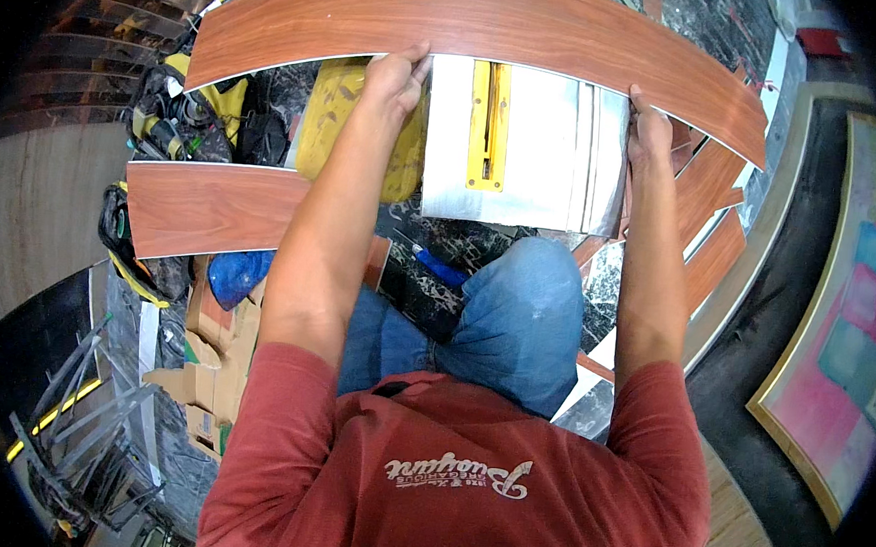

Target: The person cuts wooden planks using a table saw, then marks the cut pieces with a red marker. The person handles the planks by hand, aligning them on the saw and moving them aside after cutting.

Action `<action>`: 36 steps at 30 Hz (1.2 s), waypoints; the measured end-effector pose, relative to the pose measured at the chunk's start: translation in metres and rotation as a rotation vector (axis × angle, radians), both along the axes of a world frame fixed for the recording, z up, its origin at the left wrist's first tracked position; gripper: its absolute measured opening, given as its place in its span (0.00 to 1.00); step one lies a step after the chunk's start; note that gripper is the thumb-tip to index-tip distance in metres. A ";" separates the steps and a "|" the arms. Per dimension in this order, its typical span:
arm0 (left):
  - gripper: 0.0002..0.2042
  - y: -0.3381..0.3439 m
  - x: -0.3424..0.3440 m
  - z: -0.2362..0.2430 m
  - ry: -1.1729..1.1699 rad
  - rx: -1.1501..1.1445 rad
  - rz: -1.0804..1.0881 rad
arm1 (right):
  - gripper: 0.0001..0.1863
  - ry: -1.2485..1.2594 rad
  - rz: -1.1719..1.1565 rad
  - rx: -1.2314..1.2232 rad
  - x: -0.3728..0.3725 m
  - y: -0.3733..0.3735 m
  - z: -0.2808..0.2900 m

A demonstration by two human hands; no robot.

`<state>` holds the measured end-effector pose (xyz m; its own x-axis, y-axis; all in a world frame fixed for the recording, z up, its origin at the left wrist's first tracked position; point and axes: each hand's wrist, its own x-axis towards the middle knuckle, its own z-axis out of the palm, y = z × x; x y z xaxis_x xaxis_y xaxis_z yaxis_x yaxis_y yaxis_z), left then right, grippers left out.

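Ideally, both the left hand (397,73) and right hand (649,131) keep pinching the near edge of the reddish plank (471,23), across the frame's top, flat on the saw's metal tabletop (543,150), clear of the yellow blade slot (488,128).

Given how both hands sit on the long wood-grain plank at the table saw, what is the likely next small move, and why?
Probably a slow push of the plank away from the body. The left hand and right hand both grip its near edge, and it lies across the far side of the saw table, just beyond the yellow blade insert.
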<state>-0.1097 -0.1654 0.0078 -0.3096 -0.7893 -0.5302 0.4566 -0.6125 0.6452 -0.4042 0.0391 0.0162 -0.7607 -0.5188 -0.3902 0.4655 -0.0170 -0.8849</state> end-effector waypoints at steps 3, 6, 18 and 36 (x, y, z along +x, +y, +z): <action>0.14 0.001 -0.002 0.003 -0.004 0.006 -0.008 | 0.19 0.011 -0.017 -0.075 -0.004 0.001 -0.006; 0.14 -0.001 -0.002 0.000 0.000 -0.003 -0.012 | 0.18 0.034 -0.028 -0.065 -0.007 0.001 -0.009; 0.19 0.004 0.000 0.001 -0.036 -0.016 -0.026 | 0.18 0.027 -0.018 -0.050 -0.005 0.005 -0.011; 0.21 0.007 0.006 -0.007 0.007 -0.002 -0.007 | 0.20 0.010 -0.001 -0.087 -0.002 0.013 -0.011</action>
<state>-0.1036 -0.1587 0.0013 -0.3185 -0.7881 -0.5268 0.4567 -0.6146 0.6432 -0.4060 0.0523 0.0047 -0.7646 -0.5499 -0.3361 0.4566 -0.0943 -0.8847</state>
